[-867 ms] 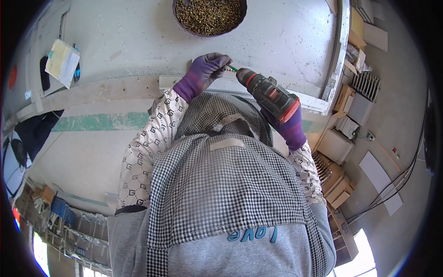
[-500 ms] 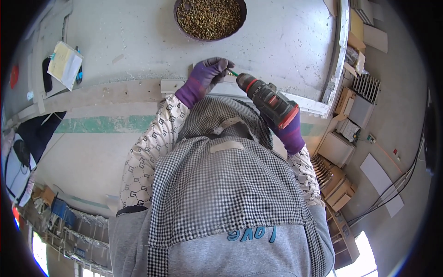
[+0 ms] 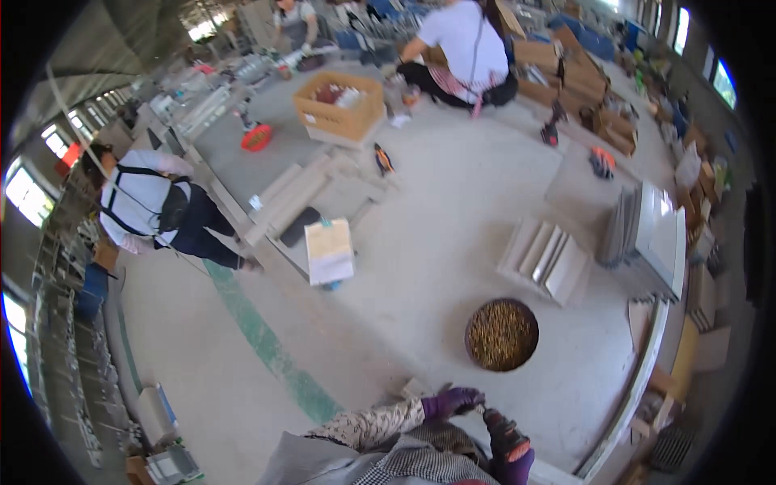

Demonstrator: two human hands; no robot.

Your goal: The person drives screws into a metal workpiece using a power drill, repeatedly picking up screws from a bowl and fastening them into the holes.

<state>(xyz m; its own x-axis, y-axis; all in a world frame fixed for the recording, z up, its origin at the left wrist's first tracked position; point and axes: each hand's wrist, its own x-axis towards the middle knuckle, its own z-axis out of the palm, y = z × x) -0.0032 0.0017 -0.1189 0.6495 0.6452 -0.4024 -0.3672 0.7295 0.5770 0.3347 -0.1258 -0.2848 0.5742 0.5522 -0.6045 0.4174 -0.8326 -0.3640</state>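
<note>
Near the lower edge, a purple glove covers my right hand point(image 3: 515, 467), which is wrapped round the grip of a black and red cordless drill point(image 3: 504, 436). The drill points up and left, toward my left hand point(image 3: 454, 402). That hand, also gloved, has its fingers pinched together close to the drill's tip; whatever they hold is too small to make out. Beyond both hands stands a dark round bowl point(image 3: 470, 349) of small brass-coloured screws point(image 3: 503, 331).
Metal pieces point(image 3: 543, 263) and a stack of pale panels point(image 3: 647, 246) lie beyond the bowl. A clipboard with papers point(image 3: 330, 252) and pliers point(image 3: 383, 160) rest further left. One person point(image 3: 153, 202) stands at left; another point(image 3: 465, 52) sits at the far side near a yellow box point(image 3: 339, 117).
My view has swung up and to the left, bringing co-workers and the far table into sight. The drill stays in my right hand, with my left hand still beside its tip.
</note>
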